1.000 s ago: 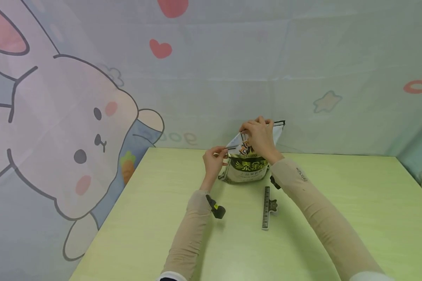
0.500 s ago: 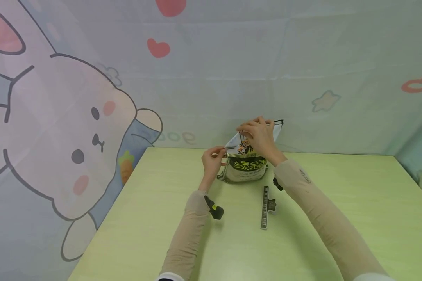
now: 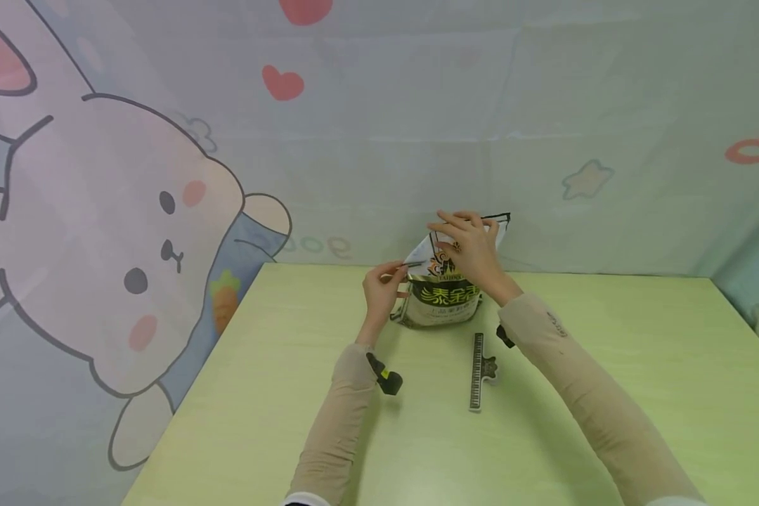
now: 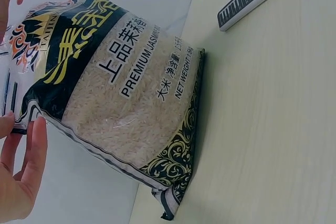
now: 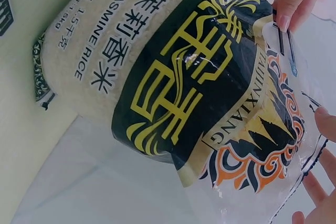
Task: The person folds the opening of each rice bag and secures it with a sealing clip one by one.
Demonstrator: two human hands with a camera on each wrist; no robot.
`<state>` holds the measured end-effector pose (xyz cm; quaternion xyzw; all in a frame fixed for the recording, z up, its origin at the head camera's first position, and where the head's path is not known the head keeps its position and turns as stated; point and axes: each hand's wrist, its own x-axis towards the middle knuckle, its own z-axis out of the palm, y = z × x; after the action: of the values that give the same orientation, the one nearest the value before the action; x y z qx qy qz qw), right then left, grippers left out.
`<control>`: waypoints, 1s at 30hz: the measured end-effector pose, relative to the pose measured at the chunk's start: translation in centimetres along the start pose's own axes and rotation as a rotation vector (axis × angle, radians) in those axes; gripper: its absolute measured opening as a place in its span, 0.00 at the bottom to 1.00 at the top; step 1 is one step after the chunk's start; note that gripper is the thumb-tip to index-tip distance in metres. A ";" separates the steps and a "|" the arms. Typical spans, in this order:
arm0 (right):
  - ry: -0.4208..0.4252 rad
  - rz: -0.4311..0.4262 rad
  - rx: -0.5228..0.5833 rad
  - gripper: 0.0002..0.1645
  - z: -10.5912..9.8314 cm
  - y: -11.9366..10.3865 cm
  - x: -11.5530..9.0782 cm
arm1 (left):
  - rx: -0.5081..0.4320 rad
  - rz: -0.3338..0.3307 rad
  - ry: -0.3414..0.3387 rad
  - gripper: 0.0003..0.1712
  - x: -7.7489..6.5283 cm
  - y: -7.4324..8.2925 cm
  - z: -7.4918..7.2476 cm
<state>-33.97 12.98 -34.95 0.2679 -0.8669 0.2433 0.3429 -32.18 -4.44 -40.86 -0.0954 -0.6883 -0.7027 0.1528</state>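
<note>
A bag of jasmine rice [image 3: 445, 309] stands on the table, leaning back, with its clear top section upward. My left hand [image 3: 381, 289] pinches the bag's left side edge near the top, thumb in front; the left wrist view shows this hand [image 4: 21, 177] at the bag's corner. At the top edge is my right hand [image 3: 474, 249], its fingers somewhat spread. In the right wrist view the right thumb [image 5: 326, 123] lies on the clear film and the other fingers reach past the dark-stitched top edge. A long bag clip [image 3: 477, 372] with piano-key markings lies in front of the bag.
The pale green table [image 3: 259, 422] ends at a back edge just behind the bag. Behind it hangs a cloth backdrop [image 3: 379, 140] printed with a rabbit and hearts. A black wrist camera [image 3: 388, 381] sits on the left sleeve.
My right hand's fingers have spread and lifted slightly at the bag's top, and its wrist has shifted a little rightward. The left hand keeps its pinch; the clip stays where it was.
</note>
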 end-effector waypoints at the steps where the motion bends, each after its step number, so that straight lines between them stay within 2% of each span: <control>1: 0.003 0.000 0.006 0.20 0.0 0.0 -0.1 | -0.002 0.002 0.001 0.12 0.0 0.0 0.0; 17: 0.036 0.012 0.037 0.22 0.1 0.0 -2.3 | -0.018 0.007 -0.034 0.13 -0.4 -0.4 0.0; 24: 0.011 0.084 0.076 0.22 -0.3 -0.1 -3.3 | -0.030 -0.002 -0.046 0.13 -0.3 -0.6 0.0; 30: -0.006 0.103 0.141 0.21 -0.4 0.6 -3.5 | -0.034 -0.027 -0.035 0.14 0.3 -0.8 0.4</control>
<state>-31.98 14.72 -37.42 0.2470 -0.8613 0.3203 0.3075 -32.81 -4.02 -41.50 -0.1010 -0.6799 -0.7146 0.1298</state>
